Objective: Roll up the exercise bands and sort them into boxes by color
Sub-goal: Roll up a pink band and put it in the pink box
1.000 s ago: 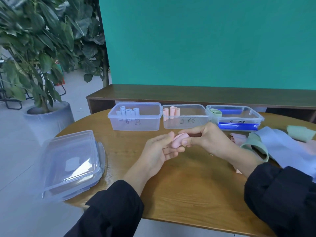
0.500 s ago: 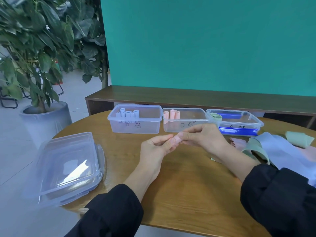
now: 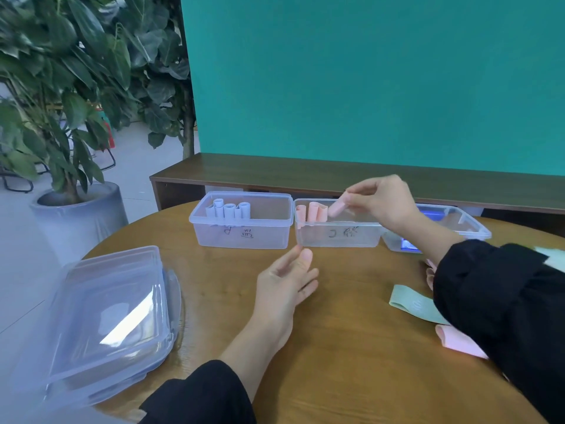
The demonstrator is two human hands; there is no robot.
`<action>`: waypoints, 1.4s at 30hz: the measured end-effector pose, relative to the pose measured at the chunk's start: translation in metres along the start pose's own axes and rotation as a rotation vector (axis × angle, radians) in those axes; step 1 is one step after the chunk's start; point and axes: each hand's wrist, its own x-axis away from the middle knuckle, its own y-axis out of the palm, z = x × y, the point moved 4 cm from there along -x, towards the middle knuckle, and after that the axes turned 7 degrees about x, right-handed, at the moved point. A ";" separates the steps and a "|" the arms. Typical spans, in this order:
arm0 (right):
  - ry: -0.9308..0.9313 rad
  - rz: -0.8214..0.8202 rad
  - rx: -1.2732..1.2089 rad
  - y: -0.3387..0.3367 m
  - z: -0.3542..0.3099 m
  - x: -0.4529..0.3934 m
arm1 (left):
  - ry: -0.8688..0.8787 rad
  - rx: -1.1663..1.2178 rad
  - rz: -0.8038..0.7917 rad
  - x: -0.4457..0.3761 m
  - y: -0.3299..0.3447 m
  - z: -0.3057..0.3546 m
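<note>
**Now: pink roll held over the middle box**

From my remote seat I take the middle box (image 3: 336,237) as my landmark; it is a clear plastic tub standing on the round wooden table (image 3: 351,362). My right hand (image 3: 385,203) hangs over the box's open top, its fingertips pinching a rolled pink band (image 3: 337,206) that is tilted, with its lower end at about rim height. Whether the roll touches the box I cannot tell. Just left of that roll, inside the same box, three pink rolls (image 3: 312,213) stand upright against the left wall.

My left hand (image 3: 287,286) lies nearer to me than the box, just in front of its left corner, fingers relaxed and loosely spread, holding nothing; its fingertips are close to the box wall, though I cannot say whether they touch it.

Touching the box's left side is a second clear tub, the left box (image 3: 241,237), with pale blue rolls (image 3: 229,209) standing in its back left corner. On the box's right, partly hidden by my forearm, sits the right box (image 3: 470,224). Nearer me and right of the middle box, a loose green band (image 3: 412,306) and a loose pink band (image 3: 458,342) lie flat on the table. Far left of it rests a stack of clear lids (image 3: 107,319).
</note>
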 end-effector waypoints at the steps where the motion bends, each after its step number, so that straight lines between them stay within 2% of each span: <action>1: 0.009 0.001 0.037 0.002 0.004 -0.011 | -0.002 -0.016 0.003 -0.001 0.000 -0.001; 4: 0.008 -0.038 0.183 0.018 0.019 -0.041 | 0.008 -0.068 0.022 -0.004 -0.002 -0.004; 14: 0.032 -0.178 0.455 0.060 0.051 -0.101 | 0.053 -0.221 0.019 -0.013 -0.001 -0.011; 36: -0.069 -0.280 0.312 0.081 0.054 -0.097 | 0.057 -0.307 -0.016 -0.010 0.005 -0.012; 42: -0.075 -0.273 0.339 0.086 0.057 -0.099 | 0.054 -0.319 -0.023 -0.009 0.006 -0.012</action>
